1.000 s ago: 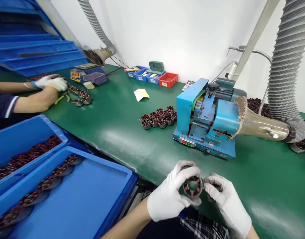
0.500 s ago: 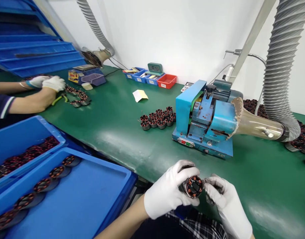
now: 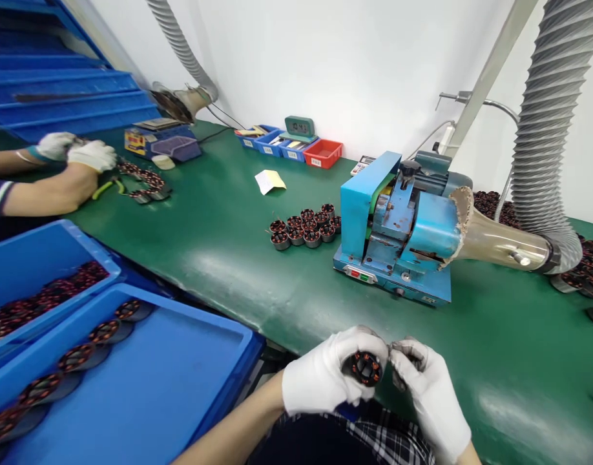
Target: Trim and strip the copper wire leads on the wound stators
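Observation:
Wrapped in my left hand (image 3: 320, 374), gloved in white, is a round motor stator (image 3: 366, 369) with a dark metal ring and copper windings. Its open face is turned towards me. My right hand (image 3: 427, 384), also gloved, has thumb and fingertips pinched together close to the stator's right edge. What that pinch holds is too small to make out. Both hands are above the table's front edge. Beyond them, a group of similar stators (image 3: 307, 226) stands on the green table (image 3: 219, 226), left of a blue belt-driven machine (image 3: 398, 226).
A blue tray (image 3: 180, 361) with a row of stators lies at left, beside a blue bin (image 3: 90, 242) of wound parts. A co-worker's gloved hands (image 3: 90, 155) work at far left. A grey duct hose (image 3: 543, 148) joins the machine. Small bins (image 3: 323, 155) line the wall.
My left hand has turned the stator slightly and brought it a little to the left. My right hand has followed leftwards, still pinched. The co-worker's hands have shifted slightly.

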`<action>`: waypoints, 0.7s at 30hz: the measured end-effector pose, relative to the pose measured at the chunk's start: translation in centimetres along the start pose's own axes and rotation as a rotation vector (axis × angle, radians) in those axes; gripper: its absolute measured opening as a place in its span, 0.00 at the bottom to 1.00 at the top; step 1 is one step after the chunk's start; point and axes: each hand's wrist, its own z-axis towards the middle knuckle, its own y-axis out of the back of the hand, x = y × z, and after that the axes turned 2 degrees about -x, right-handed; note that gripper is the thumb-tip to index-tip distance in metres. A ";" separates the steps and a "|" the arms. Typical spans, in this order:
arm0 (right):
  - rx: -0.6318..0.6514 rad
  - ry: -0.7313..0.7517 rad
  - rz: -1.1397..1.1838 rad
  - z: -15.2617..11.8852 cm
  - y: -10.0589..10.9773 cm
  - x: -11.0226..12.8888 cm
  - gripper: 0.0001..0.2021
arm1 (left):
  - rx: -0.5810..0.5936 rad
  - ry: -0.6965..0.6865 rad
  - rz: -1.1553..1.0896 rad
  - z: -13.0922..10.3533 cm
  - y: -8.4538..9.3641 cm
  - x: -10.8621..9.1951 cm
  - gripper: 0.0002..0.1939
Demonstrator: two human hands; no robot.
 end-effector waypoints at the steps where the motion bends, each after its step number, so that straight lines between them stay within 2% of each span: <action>1: -0.049 0.041 -0.080 0.0 -0.1 -0.1 0.13 | 0.018 0.004 -0.009 0.0 -0.2 0.3 0.12; 3: -0.100 0.085 -0.177 0.2 -0.3 -0.5 0.12 | 0.005 -0.026 0.086 -0.1 -0.8 1.1 0.07; 4: -0.078 0.057 -0.154 0.4 -0.4 -0.8 0.13 | -0.025 -0.055 0.179 -0.2 -1.2 1.7 0.07; 7: 0.131 -0.143 0.090 1.3 -0.5 -2.1 0.16 | -0.111 -0.137 0.435 -0.7 -2.3 3.5 0.18; 10: 0.290 -0.265 0.152 2.4 -0.3 -3.1 0.18 | -0.112 -0.036 0.468 -1.0 -2.8 5.1 0.20; 12: 0.323 -0.179 -0.047 3.0 -0.1 -2.9 0.14 | -0.095 0.065 0.438 -0.9 -2.8 5.8 0.22; 14: 0.362 0.067 -0.455 3.4 0.2 -1.9 0.09 | -0.074 0.106 0.426 -0.7 -2.5 6.0 0.24; 16: 0.435 0.316 -0.910 3.8 0.6 -0.6 0.12 | -0.048 0.106 0.434 -0.4 -2.2 6.0 0.25; 17: 0.482 0.378 -1.063 4.0 0.9 -0.1 0.14 | -0.036 0.101 0.439 -0.3 -2.1 6.0 0.25; 19: 0.544 0.398 -1.182 4.5 2.4 0.4 0.17 | -0.025 0.094 0.448 -0.2 -1.9 6.0 0.25; 21: 0.505 0.367 -1.121 4.6 5.0 0.0 0.16 | -0.025 0.083 0.468 -0.3 -1.8 6.1 0.26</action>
